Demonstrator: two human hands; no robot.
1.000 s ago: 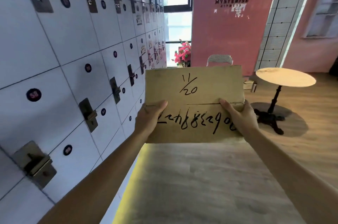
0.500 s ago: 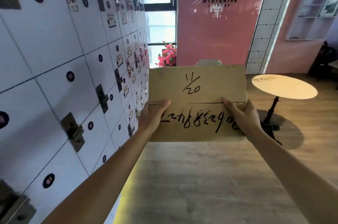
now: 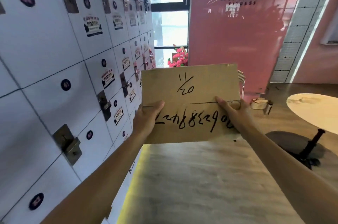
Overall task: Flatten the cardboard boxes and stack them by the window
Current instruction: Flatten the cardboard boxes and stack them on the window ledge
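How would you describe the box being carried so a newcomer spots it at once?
Start at the white locker wall on the left, then look right to mid-frame. The cardboard box sits between the left hand and right hand. It alone bears black handwriting, "11/20" above a scrawled line.

both hands point(image 3: 146, 123) point(image 3: 236, 114) hold a flat cardboard box point(image 3: 190, 103) toward the window point(image 3: 168, 13).

Cardboard box point(image 3: 190, 103) seemingly nearer window point(image 3: 169, 10).

Left hand point(image 3: 146, 121), right hand point(image 3: 236, 114) outstretched, thumbs up.
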